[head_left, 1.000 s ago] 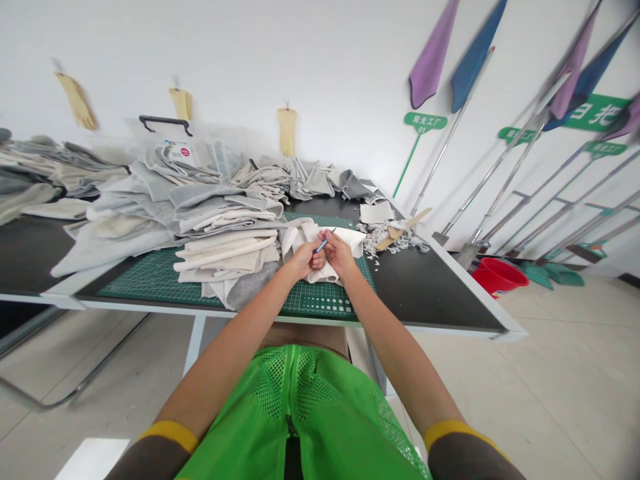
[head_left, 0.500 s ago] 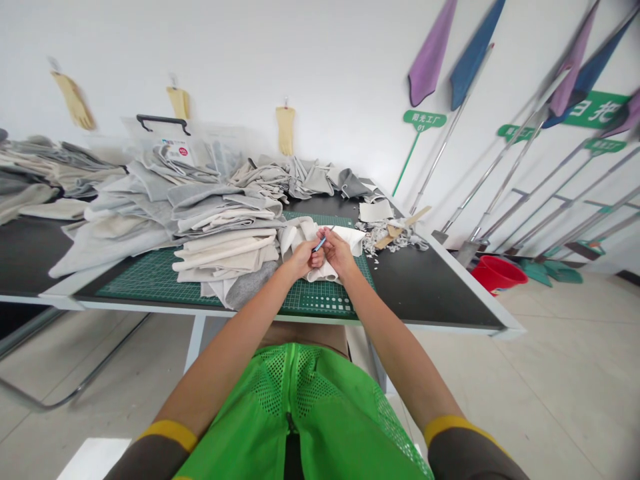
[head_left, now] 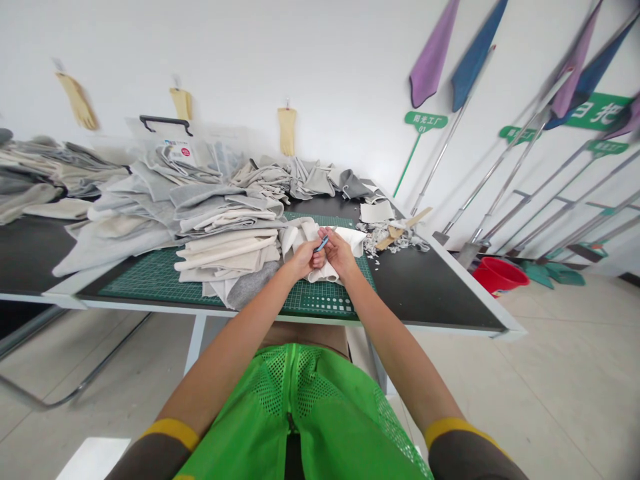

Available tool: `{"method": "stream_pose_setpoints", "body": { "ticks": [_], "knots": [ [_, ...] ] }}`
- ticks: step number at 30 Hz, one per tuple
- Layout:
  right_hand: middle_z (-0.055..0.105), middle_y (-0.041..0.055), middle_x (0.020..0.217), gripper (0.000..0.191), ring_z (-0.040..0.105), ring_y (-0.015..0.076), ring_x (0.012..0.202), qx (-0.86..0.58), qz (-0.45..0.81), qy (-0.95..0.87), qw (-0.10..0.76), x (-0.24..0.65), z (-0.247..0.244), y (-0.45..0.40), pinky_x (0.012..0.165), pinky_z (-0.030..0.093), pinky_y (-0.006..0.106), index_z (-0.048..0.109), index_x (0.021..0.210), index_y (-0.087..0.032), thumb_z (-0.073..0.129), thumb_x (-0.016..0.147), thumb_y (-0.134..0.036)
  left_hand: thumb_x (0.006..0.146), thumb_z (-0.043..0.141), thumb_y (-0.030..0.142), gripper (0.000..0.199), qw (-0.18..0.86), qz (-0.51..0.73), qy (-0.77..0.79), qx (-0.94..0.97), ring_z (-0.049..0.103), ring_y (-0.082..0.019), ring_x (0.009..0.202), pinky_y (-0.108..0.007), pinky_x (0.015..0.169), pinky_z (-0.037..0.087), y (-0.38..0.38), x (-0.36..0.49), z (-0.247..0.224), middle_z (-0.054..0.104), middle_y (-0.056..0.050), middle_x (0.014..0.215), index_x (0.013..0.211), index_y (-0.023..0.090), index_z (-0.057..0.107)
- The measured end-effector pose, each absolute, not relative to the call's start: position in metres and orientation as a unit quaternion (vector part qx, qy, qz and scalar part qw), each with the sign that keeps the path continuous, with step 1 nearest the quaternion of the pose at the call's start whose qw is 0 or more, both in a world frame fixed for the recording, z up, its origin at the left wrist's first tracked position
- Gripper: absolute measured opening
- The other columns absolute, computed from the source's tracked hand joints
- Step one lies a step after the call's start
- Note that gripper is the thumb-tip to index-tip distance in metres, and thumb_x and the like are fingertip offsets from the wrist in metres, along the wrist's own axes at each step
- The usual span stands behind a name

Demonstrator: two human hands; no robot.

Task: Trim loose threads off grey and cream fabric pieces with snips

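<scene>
Left hand (head_left: 305, 259) seems to have its grip closed around a slim blue tool (head_left: 321, 245); right hand (head_left: 341, 256) curls in just beside it, and what that one pinches I cannot tell. With both so close, a slip of the tool might nick skin or snag the limp, creased pale cloth (head_left: 354, 238) beneath. Leftward, on the gridded green mat (head_left: 145, 279), floppy grey and cream folds make an uneven stack (head_left: 230, 252) that a nudge could topple. Farther across the smooth black worktop (head_left: 425, 287), fluffy, curly scraps (head_left: 372, 245) could cling to the cloth
</scene>
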State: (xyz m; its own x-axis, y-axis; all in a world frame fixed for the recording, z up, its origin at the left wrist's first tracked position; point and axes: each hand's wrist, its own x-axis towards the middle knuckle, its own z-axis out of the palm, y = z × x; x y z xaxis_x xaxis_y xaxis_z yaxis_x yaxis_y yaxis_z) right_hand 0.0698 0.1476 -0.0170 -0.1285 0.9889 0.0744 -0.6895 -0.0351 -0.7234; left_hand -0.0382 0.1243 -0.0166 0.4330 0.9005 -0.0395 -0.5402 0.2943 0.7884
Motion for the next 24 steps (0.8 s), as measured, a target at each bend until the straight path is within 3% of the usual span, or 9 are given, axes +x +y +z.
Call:
{"method": "stream_pose_setpoints", "body": {
  "ticks": [13, 19, 24],
  "knots": [
    [0.073, 0.0009, 0.085, 0.014, 0.068, 0.0109, 0.08, -0.233, 0.672, -0.324, 0.624, 0.0698, -0.0179, 0.1476, 0.069, 0.056, 0.016, 0.066, 0.085, -0.018, 0.07, 0.071, -0.015, 0.092, 0.041, 0.029, 0.027, 0.763, 0.472, 0.247, 0.366, 0.029, -0.006, 0.029, -0.016, 0.03, 0.023, 0.1199, -0.0388, -0.0112, 0.031, 0.007, 0.04, 0.072, 0.015, 0.051],
    [0.073, 0.0018, 0.09, 0.013, 0.068, 0.0117, 0.085, -0.228, 0.679, -0.319, 0.621, 0.0702, -0.0171, 0.1474, 0.073, 0.056, 0.018, 0.066, 0.086, -0.018, 0.068, 0.073, -0.014, 0.093, 0.036, 0.027, 0.029, 0.76, 0.474, 0.249, 0.368, 0.029, -0.007, 0.029, -0.016, 0.031, 0.023, 0.1225, -0.0388, -0.0143, 0.031, 0.007, 0.04, 0.071, 0.015, 0.05],
    [0.072, 0.0021, 0.083, 0.012, 0.068, 0.0112, 0.078, -0.249, 0.675, -0.315, 0.619, 0.0703, -0.0174, 0.1479, 0.074, 0.055, 0.018, 0.066, 0.084, -0.016, 0.068, 0.072, -0.012, 0.093, 0.035, 0.025, 0.028, 0.761, 0.471, 0.253, 0.368, 0.028, -0.007, 0.029, -0.016, 0.031, 0.022, 0.1233, -0.0386, -0.0156, 0.031, 0.007, 0.039, 0.072, 0.015, 0.051]
  ]
}}
